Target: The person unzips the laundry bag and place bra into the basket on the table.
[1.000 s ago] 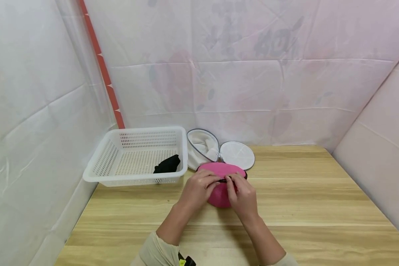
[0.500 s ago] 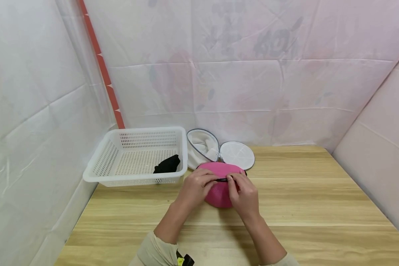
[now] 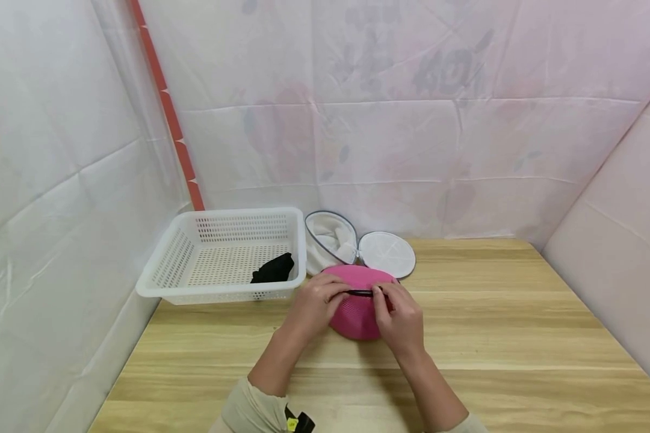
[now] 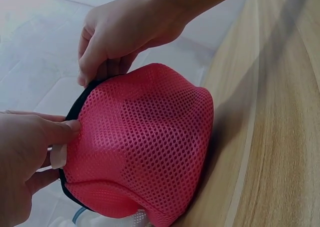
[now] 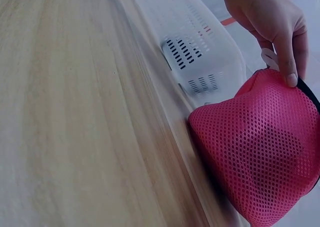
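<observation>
A pink mesh laundry bag with a black rim sits on the table in front of me. My left hand pinches the rim on its left side, and my right hand pinches it on the right. A stretch of black edging shows between the two hands. In the left wrist view a small white tag pokes out by the left fingers. The bag's mesh body bulges below the rim in the right wrist view. Its inside is hidden.
A white perforated basket stands at the left, holding a crumpled black cloth. Right behind the pink bag lies a white mesh bag with dark edging, its round lid folded open. White sheeting walls the table in.
My hands have moved slightly apart along the rim, so a longer, straighter piece of black edging shows between them. The basket and white bag have stayed put.
</observation>
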Available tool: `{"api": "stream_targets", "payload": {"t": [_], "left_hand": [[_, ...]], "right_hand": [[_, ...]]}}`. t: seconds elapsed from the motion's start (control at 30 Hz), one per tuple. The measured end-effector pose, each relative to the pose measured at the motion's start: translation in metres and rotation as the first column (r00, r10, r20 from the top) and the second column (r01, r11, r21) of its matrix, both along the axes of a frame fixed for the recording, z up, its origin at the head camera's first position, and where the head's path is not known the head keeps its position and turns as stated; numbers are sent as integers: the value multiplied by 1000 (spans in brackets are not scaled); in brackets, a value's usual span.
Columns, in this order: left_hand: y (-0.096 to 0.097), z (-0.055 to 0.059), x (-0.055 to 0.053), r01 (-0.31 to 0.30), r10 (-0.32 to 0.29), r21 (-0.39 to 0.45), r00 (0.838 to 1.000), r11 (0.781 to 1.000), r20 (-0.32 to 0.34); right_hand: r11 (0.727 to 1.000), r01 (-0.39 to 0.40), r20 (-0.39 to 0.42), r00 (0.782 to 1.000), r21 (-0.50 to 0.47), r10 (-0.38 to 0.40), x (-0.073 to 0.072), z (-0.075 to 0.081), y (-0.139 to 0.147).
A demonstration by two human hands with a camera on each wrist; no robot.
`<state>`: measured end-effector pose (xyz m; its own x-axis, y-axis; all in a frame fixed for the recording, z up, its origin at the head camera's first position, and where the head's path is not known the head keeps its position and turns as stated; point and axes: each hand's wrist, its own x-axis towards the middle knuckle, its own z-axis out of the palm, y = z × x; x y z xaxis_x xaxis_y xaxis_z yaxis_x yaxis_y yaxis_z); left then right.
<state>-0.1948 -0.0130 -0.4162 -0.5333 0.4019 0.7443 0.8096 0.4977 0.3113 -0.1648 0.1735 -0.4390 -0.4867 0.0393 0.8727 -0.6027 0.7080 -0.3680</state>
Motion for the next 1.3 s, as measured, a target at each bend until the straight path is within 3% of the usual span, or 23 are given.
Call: {"api": "stream_targets", "payload": {"t": [0.33,0.63,0.97,1.3], "left_hand": [[2,4,6,-98,96,-79,995,992,-30],[14,7,17,-53,49,-134,998,990,-30],[13,3,12,-43,42,-96,999,994,-10],[8,5,11,-45,47,-65,999,997,19]], "right_hand": [[999,-12,-35,999,45,13,5,2,-9],[997,-2,-32,999,71,4,7,0,-15],[996,9,-57,998,85,-4,6,0,-13],[998,8,-89,996,67,-2,4,2,-10]]}}
